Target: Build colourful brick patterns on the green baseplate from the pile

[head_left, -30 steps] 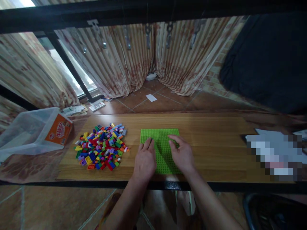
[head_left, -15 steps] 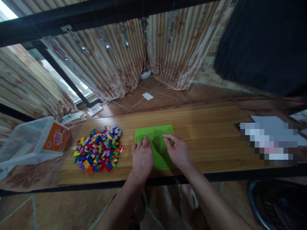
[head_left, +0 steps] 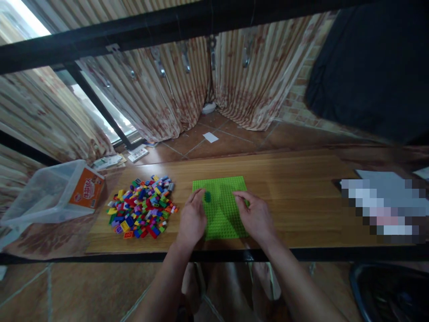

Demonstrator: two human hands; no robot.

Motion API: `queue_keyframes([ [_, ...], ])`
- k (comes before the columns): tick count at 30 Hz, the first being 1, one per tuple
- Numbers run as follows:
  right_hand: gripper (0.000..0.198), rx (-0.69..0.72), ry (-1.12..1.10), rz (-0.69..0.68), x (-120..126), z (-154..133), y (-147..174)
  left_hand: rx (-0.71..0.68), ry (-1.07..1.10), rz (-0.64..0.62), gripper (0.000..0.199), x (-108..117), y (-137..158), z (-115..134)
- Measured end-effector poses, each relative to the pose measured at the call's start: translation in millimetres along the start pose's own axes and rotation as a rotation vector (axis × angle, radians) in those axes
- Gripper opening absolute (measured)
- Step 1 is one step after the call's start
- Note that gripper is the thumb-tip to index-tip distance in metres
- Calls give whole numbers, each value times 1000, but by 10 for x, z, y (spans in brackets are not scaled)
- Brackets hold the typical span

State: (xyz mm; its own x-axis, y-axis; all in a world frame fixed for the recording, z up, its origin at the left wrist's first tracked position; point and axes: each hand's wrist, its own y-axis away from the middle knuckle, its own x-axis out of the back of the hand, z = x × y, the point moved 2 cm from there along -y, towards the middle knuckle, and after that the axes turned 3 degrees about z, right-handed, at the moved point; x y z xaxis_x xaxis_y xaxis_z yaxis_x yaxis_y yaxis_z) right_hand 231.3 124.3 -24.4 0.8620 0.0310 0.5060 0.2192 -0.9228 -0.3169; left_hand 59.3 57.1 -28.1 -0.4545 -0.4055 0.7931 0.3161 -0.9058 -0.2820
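A bright green studded baseplate (head_left: 223,214) lies flat on the wooden board. One dark green brick (head_left: 208,197) sits on its upper left part. My left hand (head_left: 193,217) rests over the plate's left edge, its curled fingers close together beside that brick; whatever they may hold is hidden. Above the plate's right edge, my right hand (head_left: 255,215) has thumb and forefinger drawn into a pinch. Anything between those tips is too small to make out. To the left is a heap of mixed coloured bricks (head_left: 142,208), apart from both hands.
A clear plastic bin (head_left: 43,192) with an orange label stands left of the heap. Papers (head_left: 385,179) lie at the board's right end, partly blurred out. The wooden board (head_left: 295,192) has a dark front edge. Below right is a dark tub (head_left: 360,286).
My left hand has turned and shifted left off the plate's upper left, uncovering the dark green brick. My right hand keeps its pinch near the right edge. The camera view has shifted slightly.
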Motion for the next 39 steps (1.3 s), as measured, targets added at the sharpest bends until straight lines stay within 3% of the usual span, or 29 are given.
queue_keyframes([
  [6,27,-25,21,-30,-85,9,-29,93,-5,129,35,204,-94,-143],
  [12,27,57,29,-83,-158,17,6,166,-363,205,35,414,-207,-450],
  [16,27,69,29,-94,-170,43,7,221,-538,187,34,465,-323,-534],
  [23,27,62,59,-154,-180,25,13,340,-602,142,30,386,-404,-607],
  [27,27,59,43,-153,-171,-24,3,342,-573,166,28,419,-416,-565],
  [31,27,53,35,-134,-164,-51,-11,179,-416,197,31,399,-357,-318],
  [34,27,57,18,-133,-159,-67,-7,62,-177,99,35,262,-210,-94],
  [39,36,167,-28,-219,-177,-108,34,-7,87,-34,41,50,51,133],
])
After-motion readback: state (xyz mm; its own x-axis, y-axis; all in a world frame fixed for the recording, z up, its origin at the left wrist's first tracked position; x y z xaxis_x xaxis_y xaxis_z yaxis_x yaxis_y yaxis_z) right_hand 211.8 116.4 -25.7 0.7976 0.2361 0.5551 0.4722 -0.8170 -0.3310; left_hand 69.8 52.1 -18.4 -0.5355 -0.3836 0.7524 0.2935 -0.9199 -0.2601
